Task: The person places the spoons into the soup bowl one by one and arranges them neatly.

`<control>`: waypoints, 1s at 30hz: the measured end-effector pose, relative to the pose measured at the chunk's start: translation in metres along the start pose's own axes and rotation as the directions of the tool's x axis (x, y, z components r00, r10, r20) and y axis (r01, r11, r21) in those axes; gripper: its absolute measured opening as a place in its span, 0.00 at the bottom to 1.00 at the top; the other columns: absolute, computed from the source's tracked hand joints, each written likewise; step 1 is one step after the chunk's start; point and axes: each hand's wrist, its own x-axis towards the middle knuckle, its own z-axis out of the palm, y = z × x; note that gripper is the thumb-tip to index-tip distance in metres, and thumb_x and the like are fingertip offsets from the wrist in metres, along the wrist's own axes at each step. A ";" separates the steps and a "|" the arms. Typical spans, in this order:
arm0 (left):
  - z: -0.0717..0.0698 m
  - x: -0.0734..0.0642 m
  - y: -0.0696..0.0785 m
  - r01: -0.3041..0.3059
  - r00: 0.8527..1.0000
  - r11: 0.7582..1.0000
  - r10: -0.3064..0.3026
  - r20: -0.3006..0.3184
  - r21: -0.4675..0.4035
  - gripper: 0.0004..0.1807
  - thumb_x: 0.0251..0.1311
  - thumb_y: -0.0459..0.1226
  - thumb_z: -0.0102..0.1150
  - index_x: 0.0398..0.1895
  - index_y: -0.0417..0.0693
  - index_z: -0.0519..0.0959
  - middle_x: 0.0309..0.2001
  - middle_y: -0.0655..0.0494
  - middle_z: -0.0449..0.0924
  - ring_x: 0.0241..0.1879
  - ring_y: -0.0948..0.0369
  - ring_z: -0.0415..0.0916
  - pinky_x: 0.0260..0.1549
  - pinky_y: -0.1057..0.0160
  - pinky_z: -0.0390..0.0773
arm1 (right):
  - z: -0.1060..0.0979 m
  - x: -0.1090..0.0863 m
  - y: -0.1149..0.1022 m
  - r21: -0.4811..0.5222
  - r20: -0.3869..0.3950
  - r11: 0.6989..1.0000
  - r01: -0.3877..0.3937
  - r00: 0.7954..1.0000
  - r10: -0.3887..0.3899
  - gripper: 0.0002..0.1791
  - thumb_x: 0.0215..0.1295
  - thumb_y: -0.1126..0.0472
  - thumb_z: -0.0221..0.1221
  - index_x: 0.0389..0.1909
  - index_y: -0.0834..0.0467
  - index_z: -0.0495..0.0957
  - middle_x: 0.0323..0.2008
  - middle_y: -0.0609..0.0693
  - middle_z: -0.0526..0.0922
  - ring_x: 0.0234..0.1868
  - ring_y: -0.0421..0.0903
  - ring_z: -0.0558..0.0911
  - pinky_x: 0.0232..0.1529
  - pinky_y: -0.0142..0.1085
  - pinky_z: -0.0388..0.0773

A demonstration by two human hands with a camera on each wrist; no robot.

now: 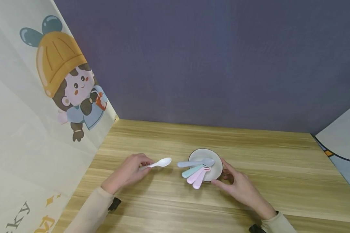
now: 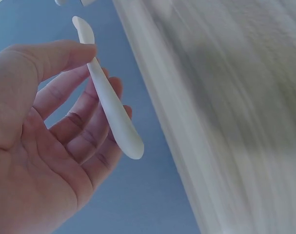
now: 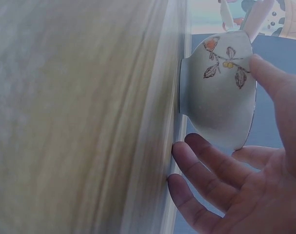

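Observation:
My left hand [image 1: 131, 170] pinches a white plastic spoon [image 1: 164, 162] between thumb and fingers, its bowl end pointing right toward the bowl. In the left wrist view the thumb presses on the neck of this white spoon [image 2: 111, 100], and its handle slants across the curled fingers. A small white bowl [image 1: 217, 170] with a dark rim stands upright on the table, holding a pale blue spoon [image 1: 188, 164], a mint spoon [image 1: 191, 172] and pink ones [image 1: 194, 177], handles over the left rim. My right hand [image 1: 242, 187] holds the bowl's right side, thumb at the rim.
The wood-grain table [image 1: 280, 168] ends at a dark blue-grey wall [image 1: 207, 64] behind. On the left hangs a pale sheet [image 1: 14, 123] with a cartoon figure [image 1: 75, 87]. Another printed panel [image 1: 347, 132] borders the right side. Painted leaves decorate the bowl's outside.

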 end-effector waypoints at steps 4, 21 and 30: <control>-0.001 0.005 0.002 -0.008 1.000 1.000 0.008 -0.001 0.004 0.09 0.63 0.35 0.70 0.45 0.50 0.91 0.35 0.63 0.86 0.34 0.68 0.79 0.36 0.67 0.80 | 0.000 0.000 0.000 -0.001 0.003 1.000 -0.002 1.000 0.002 0.54 0.63 0.36 0.72 0.82 0.56 0.62 0.54 0.44 0.91 0.46 0.41 0.91 0.49 0.42 0.85; -0.003 0.019 0.007 -0.050 0.999 0.999 0.050 -0.009 0.014 0.09 0.63 0.34 0.71 0.45 0.50 0.92 0.35 0.63 0.87 0.34 0.68 0.80 0.37 0.66 0.80 | -0.001 0.000 0.002 -0.020 -0.006 1.000 0.010 1.000 -0.010 0.54 0.63 0.37 0.73 0.82 0.58 0.62 0.52 0.44 0.91 0.46 0.42 0.91 0.49 0.43 0.85; -0.004 0.025 0.010 -0.046 0.999 0.999 0.046 0.004 0.004 0.10 0.65 0.35 0.70 0.47 0.49 0.92 0.37 0.62 0.88 0.35 0.68 0.81 0.37 0.67 0.81 | -0.002 0.000 0.000 -0.032 0.000 0.999 0.012 1.000 -0.012 0.54 0.64 0.36 0.72 0.82 0.58 0.62 0.52 0.45 0.91 0.46 0.41 0.90 0.49 0.45 0.85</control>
